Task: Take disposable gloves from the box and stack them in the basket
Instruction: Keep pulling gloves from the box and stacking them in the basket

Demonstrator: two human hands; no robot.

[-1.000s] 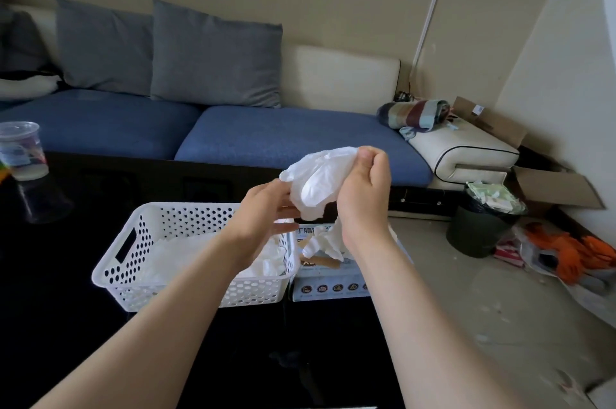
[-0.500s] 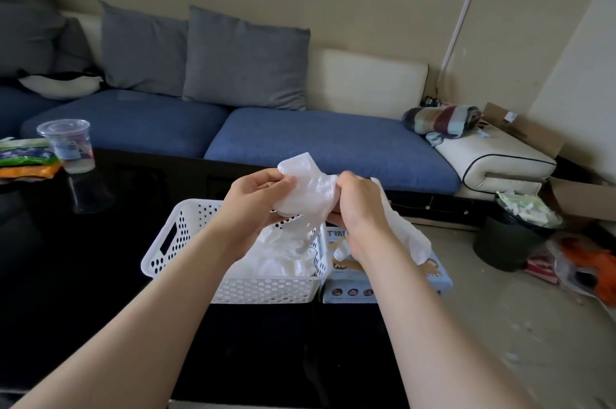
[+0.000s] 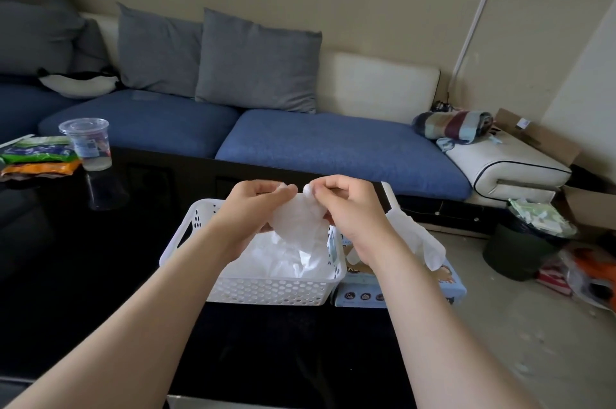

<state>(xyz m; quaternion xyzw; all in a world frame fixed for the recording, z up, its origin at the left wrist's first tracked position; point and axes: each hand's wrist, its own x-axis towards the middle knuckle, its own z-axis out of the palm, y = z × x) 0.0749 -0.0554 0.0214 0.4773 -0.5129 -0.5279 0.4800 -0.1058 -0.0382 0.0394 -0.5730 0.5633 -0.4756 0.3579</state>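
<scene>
Currently left hand [image 3: 256, 208] and right hand [image 3: 350, 208] each pinch the top edge of 1 white glove [image 3: 296, 225], probably spreading it flat for stacking. It hangs over the basket [image 3: 266, 285], beside the glove box [image 3: 400, 292] at the counter's [image 3: 100, 275] right edge. 0.5 s earlier it bunched above the fingers.

Black glossy desk [image 3: 100, 292]; white perforated basket [image 3: 266, 288] toward its right side; glove box [image 3: 400, 292] just right of basket at desk edge; clear lidded cup [image 3: 87, 145] far left; snack packets [image 3: 36, 158] beside cup.
</scene>
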